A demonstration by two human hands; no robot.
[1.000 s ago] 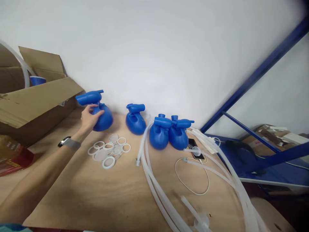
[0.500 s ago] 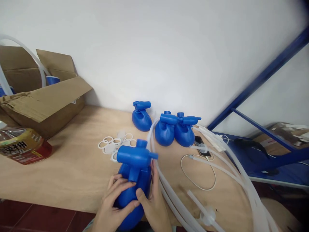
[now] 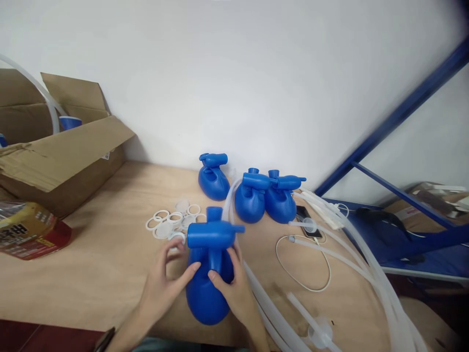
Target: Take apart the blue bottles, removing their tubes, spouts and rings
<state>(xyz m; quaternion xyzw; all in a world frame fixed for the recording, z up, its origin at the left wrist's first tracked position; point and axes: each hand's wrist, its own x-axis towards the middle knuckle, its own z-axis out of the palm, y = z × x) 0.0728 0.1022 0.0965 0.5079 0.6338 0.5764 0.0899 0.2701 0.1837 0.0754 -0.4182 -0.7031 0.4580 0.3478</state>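
A blue plastic bottle, with a rounded body and a sideways tube-shaped piece on top, stands upright in front of me. My right hand grips its right side, thumb on the front and fingers behind. On the other side, my left hand has its fingers spread, the thumb tip at the bottle's front; whether it touches I cannot tell. Its fingertips are near a pile of white rings and translucent discs just left of the bottle.
Several similar blue bottles stand by the wall. Clear hoses curve along the right side, near a phone and white cable. At left are an open cardboard box and a drink bottle. A blue metal frame rises at right.
The blue bottle has shifted slightly up and right, away from me. My left hand has come off its side, fingers now spread toward the rings. My right hand stays on it.
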